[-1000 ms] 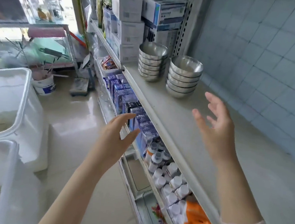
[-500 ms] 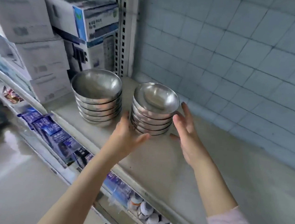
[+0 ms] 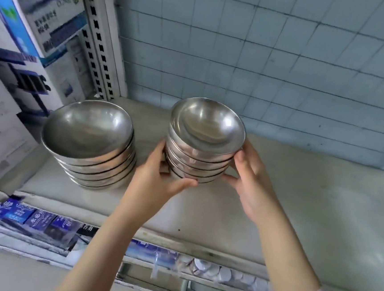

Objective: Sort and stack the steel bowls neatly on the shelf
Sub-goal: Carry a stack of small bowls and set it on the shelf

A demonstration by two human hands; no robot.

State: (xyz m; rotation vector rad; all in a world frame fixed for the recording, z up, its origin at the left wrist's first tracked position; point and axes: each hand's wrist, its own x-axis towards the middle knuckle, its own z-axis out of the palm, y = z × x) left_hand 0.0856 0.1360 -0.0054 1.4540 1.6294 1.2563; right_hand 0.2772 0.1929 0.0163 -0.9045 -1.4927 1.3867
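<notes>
lower shelf: blue packets [image 3: 15,213] with white writing, too blurred to read; white bottle caps [image 3: 233,276] further right
left hand [image 3: 153,179]: fingers clamped on the left side of the smaller bowl stack, thumb under its base
right hand [image 3: 250,183]: fingers clamped on the stack's right side
smaller bowl stack [image 3: 204,144]: shiny steel, nested, tilted, over the shelf [image 3: 297,201]
larger bowl stack [image 3: 91,143]: steel, nested, resting on the shelf just left
boxes [image 3: 41,20]: white and blue, print unreadable
wall [image 3: 286,60]: pale tiles
</notes>
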